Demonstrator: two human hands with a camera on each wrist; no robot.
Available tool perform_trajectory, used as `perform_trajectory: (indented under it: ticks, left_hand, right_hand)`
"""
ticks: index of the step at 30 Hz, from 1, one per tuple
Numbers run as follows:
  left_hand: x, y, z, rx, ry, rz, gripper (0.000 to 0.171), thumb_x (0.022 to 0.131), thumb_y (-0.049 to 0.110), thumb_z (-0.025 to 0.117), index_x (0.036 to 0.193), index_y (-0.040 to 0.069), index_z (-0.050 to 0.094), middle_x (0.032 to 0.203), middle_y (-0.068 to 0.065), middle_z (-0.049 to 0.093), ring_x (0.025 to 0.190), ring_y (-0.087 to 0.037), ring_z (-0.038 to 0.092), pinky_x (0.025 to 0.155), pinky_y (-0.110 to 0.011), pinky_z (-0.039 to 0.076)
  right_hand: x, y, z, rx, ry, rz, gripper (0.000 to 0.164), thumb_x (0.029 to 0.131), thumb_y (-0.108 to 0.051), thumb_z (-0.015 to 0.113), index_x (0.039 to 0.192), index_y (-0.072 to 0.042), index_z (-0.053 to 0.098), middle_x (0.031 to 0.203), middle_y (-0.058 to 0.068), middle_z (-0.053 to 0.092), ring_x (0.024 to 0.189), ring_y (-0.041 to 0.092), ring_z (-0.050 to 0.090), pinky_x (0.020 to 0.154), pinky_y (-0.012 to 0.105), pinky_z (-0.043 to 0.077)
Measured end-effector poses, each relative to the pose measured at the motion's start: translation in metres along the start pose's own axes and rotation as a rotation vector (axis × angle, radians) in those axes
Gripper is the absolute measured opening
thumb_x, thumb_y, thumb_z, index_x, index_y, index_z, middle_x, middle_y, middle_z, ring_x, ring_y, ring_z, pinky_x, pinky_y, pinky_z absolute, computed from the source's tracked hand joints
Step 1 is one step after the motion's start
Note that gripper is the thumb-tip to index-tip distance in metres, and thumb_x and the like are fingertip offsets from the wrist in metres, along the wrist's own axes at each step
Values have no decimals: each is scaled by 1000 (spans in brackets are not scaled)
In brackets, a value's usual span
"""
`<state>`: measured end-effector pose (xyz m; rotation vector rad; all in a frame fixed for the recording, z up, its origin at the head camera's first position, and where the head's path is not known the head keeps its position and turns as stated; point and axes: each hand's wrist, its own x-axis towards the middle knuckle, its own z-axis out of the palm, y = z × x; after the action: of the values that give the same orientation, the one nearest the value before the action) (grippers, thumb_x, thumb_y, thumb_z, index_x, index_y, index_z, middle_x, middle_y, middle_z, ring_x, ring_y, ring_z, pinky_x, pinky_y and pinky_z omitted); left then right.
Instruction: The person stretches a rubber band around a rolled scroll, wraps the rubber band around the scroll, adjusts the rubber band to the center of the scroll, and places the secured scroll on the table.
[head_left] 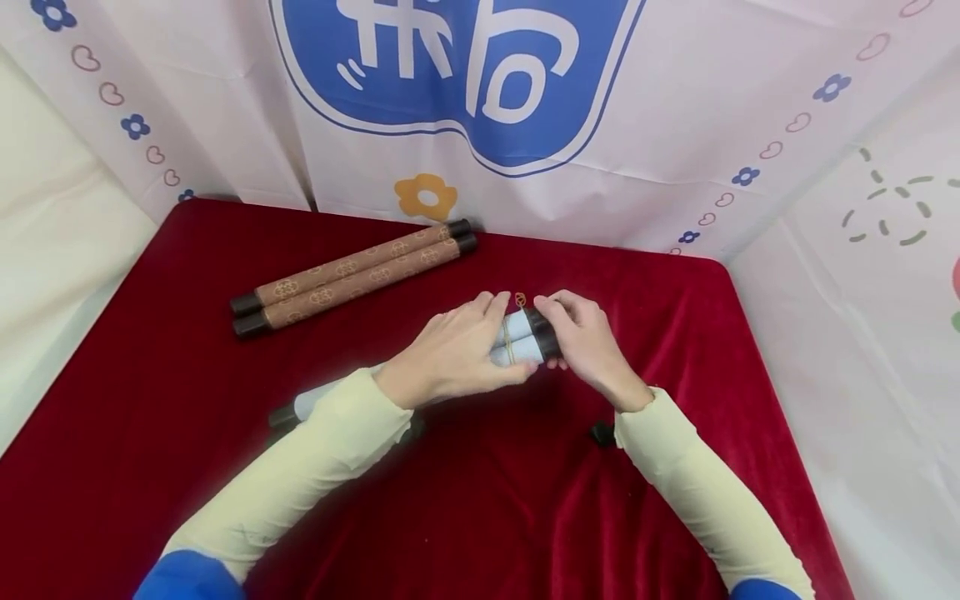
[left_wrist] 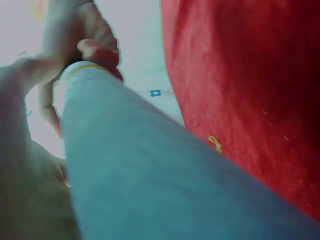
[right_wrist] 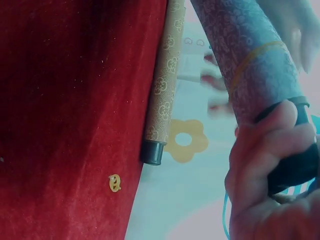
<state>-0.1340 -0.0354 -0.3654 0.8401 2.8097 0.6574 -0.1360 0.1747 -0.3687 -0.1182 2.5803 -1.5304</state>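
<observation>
A red-covered table fills most of the head view, with a printed white backdrop standing behind it. Two forearms in cream sleeves reach in from the near edge. At the back left, two brown patterned rolls with dark ends lie side by side on the table, out of the hands' hold. Two pale blue rolls are together in both hands over the middle of the table, slanting down toward the left.

The work looks partly done: a thin yellow band circles the pale pair just beside its right end, while no band shows on the brown pair. The left stretch of the pale pair is mostly hidden by the left arm, so whether it is banded there cannot be told.

The left hand grasps the pale pair, fingers across the top and thumb on the near side. The right hand has its fingers curled around the dark end caps. Smallest of all, a loose yellow loop lies on the red cloth, just beyond the fingertips.
</observation>
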Motion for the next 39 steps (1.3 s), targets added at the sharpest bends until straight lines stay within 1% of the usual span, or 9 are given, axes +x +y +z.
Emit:
perform_trajectory:
  ticks: [3,7,10,13,18,21,29,36,39]
  left_hand:
    - [7,3,3,-8,17,52,96,85,67,70,152,3,44,118,-5,60,93,-16,59,73,-32,56]
    - [12,3,8,-54,16,97,84,86,63,75,143,6,52,107,-1,63,85,-13,60,65,-28,54]
    - [10,-1,12,-92,24,93,73,86,59,78,134,8,56,101,1,64,80,-13,62,61,-27,53]
    - [2,-6,14,-103,35,85,67,85,56,80,128,10,57,98,1,65,77,-13,62,60,-28,53]
    - [-11,-15,14,-83,42,59,64,82,51,84,123,9,58,94,-1,66,73,-15,63,60,-29,54]
    - [-13,-17,14,-59,46,59,64,80,51,84,120,8,59,92,-2,66,72,-15,62,60,-30,54]
    - [-3,-8,19,-104,51,87,70,87,59,78,131,8,57,101,-2,65,79,-14,62,63,-28,54]
    - [-20,-21,18,-70,47,44,67,86,57,81,129,10,59,101,-1,68,78,-12,63,64,-28,54]
    - [-22,-24,17,-64,45,49,66,85,57,81,127,10,60,100,0,68,78,-12,63,66,-28,55]
  right_hand:
    - [0,2,3,-36,51,-4,42,106,-48,55,100,-9,70,73,11,65,48,26,59,45,34,52]
    - [0,1,5,-93,92,-33,44,106,-52,55,97,-13,72,76,8,69,61,23,61,53,34,52]
    - [1,2,7,-127,97,-56,41,106,-49,55,97,-13,73,75,6,71,63,23,63,57,34,53]
    - [1,4,7,-117,97,-62,38,107,-44,55,95,-12,72,71,7,70,52,25,63,54,35,54]
    - [1,8,7,-94,115,-66,38,106,-43,56,94,-11,73,69,9,67,47,26,61,51,36,53]
    - [1,11,8,-91,123,-57,40,107,-44,56,94,-11,73,70,10,67,48,26,60,51,36,53]
    - [1,16,12,-37,108,-30,40,108,-43,54,94,-9,71,71,11,67,46,28,62,47,38,55]
    - [1,17,9,-30,106,-18,39,107,-44,55,99,-9,71,79,14,69,51,28,63,50,41,58]
    - [0,19,8,-28,111,-3,39,107,-43,55,101,-8,71,82,15,69,53,28,63,51,41,58]
